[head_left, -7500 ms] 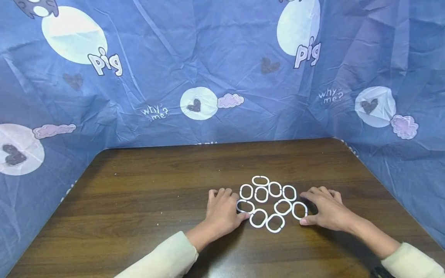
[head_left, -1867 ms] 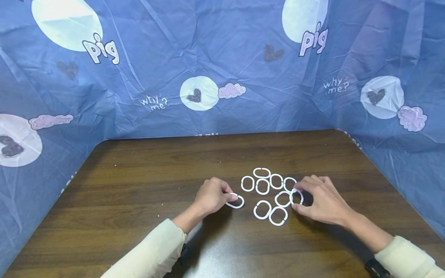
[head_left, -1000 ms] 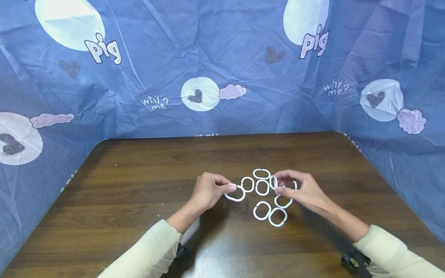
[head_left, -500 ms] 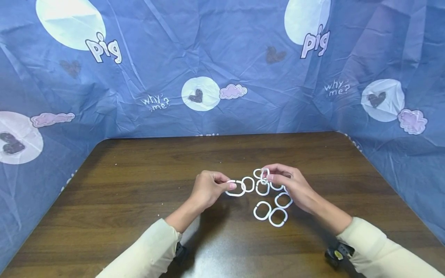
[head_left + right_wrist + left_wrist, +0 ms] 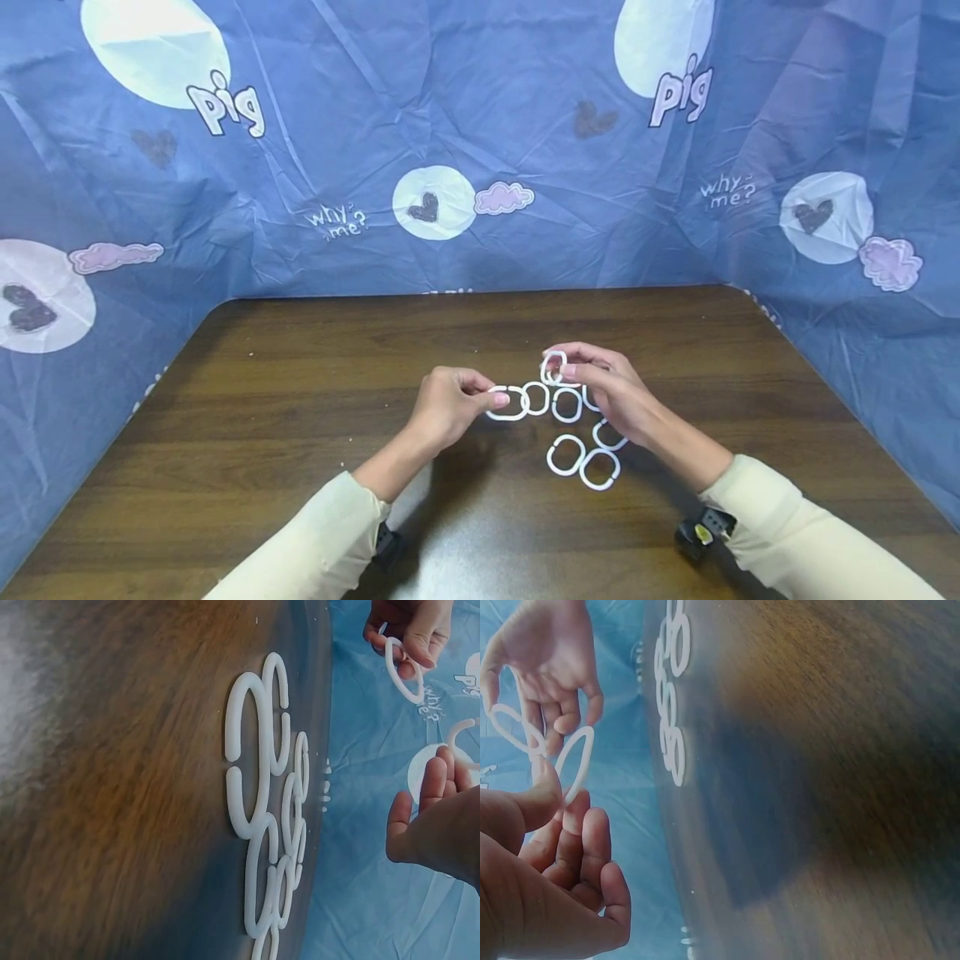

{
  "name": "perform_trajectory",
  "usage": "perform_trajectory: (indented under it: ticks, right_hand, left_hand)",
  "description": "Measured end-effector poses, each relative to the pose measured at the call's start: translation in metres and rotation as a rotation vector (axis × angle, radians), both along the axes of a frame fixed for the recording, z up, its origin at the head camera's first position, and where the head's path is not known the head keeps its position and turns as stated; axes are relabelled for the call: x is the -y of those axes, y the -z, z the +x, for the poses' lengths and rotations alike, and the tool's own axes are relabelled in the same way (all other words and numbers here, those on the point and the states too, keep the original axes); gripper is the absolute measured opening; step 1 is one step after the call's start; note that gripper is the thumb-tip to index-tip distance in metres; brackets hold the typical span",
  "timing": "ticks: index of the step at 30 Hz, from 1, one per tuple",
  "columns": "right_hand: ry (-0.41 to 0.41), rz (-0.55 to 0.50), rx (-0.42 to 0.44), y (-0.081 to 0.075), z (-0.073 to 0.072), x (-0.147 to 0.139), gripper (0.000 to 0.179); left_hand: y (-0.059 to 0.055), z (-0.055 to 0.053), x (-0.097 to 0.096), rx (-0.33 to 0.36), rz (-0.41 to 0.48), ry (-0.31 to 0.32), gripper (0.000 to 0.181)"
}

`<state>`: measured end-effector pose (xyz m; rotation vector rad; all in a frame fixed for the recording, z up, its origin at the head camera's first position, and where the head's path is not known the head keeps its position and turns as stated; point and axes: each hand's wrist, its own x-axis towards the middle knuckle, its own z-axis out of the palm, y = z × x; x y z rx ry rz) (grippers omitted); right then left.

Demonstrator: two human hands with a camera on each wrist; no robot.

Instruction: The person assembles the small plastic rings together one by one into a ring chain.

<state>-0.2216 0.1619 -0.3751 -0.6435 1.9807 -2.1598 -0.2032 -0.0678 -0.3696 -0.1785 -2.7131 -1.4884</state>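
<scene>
My left hand [image 5: 442, 408] pinches a white oval plastic ring [image 5: 507, 419], a C-shaped link with a small gap, between thumb and forefinger. In the left wrist view this ring [image 5: 589, 750] is up in the air off the table. Thumb and fingertips of my right hand [image 5: 611, 387] pinch a second such ring [image 5: 543, 367], raised and tilted up. The right wrist view shows only part of that ring [image 5: 453, 735], at the frame edge. The two held rings are apart, with a short gap between the hands. Below them lie several matching rings [image 5: 234, 799] flat on the wood.
The brown wooden table [image 5: 315, 367] carries the loose rings, close together right of centre; two [image 5: 564, 473] sit nearer the front. My right hand covers some of them. A blue printed cloth [image 5: 487, 267] hangs behind and at both sides. Black straps [image 5: 701, 529] circle both wrists.
Both hands were at the sides of the ring cluster. The left took its leftmost ring and raised it; the right picked up the rightmost and has carried it left and up, toward the left hand.
</scene>
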Motion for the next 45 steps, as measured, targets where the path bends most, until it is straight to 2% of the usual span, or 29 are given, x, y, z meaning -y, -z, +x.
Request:
perform_trajectory:
  ticks: [14,26,32,37,41,45]
  right_hand:
    - [-0.012,0.022,-0.030,-0.002,-0.005,0.021,0.043]
    - [0.052,0.161,-0.109,0.000,-0.005,0.031,0.040]
    - [0.089,0.309,-0.222,0.000,-0.003,0.033,0.036]
    - [0.120,0.358,-0.283,0.004,-0.002,0.034,0.035]
    - [0.186,0.424,-0.341,0.005,-0.001,0.034,0.037]
    - [0.262,0.472,-0.446,0.008,-0.003,0.035,0.042]
  left_hand:
    - [-0.008,0.000,-0.004,-0.004,0.013,0.011,0.013]
    - [-0.013,0.003,-0.006,-0.002,0.038,0.003,0.013]
    - [-0.013,0.002,-0.005,-0.033,0.049,-0.003,0.012]
    - [-0.011,0.001,-0.002,-0.028,0.082,-0.015,0.012]
    - [-0.012,0.000,-0.001,-0.019,0.115,-0.032,0.012]
    - [-0.012,0.001,0.001,-0.013,0.135,-0.046,0.013]
